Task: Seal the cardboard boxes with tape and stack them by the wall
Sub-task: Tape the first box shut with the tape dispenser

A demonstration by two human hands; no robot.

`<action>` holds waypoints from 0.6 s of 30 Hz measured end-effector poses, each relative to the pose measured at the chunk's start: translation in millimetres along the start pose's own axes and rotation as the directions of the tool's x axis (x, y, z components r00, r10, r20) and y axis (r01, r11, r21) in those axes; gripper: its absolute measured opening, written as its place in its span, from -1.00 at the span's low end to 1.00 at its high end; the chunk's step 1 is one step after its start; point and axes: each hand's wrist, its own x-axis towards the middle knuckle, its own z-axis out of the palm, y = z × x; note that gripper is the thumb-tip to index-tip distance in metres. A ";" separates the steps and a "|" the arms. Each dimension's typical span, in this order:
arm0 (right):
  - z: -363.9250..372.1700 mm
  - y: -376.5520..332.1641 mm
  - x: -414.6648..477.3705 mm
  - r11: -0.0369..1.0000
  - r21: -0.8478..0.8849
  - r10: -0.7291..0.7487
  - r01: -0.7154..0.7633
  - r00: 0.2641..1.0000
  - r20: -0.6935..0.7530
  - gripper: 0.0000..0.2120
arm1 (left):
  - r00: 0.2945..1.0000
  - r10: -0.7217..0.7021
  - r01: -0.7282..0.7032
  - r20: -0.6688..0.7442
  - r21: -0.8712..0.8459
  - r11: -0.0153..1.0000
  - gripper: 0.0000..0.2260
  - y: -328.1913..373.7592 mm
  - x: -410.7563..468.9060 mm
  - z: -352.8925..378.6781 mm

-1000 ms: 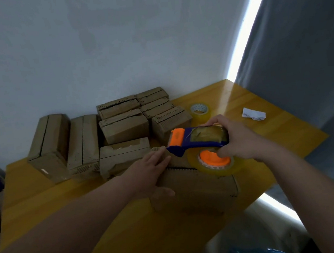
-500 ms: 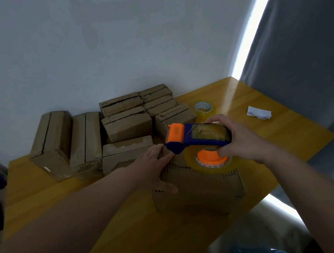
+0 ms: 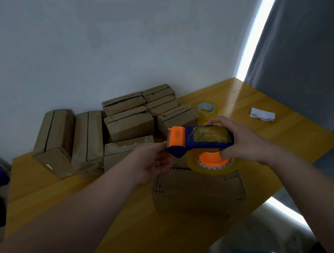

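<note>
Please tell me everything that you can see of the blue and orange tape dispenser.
The tape dispenser is a handheld plastic tool: dark blue body, orange head at its left end, orange hub carrying a roll of clear tape. Shiny yellowish tape covers its top. It is held roughly level above the nearest cardboard box. The right hand grips its body; the fingers of the left hand reach its orange end, but contact is unclear.

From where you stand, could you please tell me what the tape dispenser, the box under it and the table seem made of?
Tape dispenser: likely moulded plastic, smooth blue and orange, glossy. Box: brown corrugated cardboard, matt, fluting visible along its edges. Table: seemingly wood or laminate, yellowish with grain lines and sheen.
</note>
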 end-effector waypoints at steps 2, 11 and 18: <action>-0.2 0.4 1.1 1.000 0.013 -0.004 0.004 1.000 0.005 -0.29 | 1.000 -0.012 0.012 0.007 0.013 1.000 -0.85 0.2 2.0 -2.6; -2.3 1.0 0.0 0.997 0.079 0.005 -0.006 1.000 0.014 -0.30 | 0.986 -0.108 0.114 0.126 -0.044 0.993 -0.82 -10.5 6.6 10.0; -2.6 -1.0 -2.5 0.995 0.104 -0.004 0.002 1.000 0.017 -0.31 | 0.986 -0.132 0.139 0.097 -0.068 0.988 -0.88 -10.1 9.4 13.9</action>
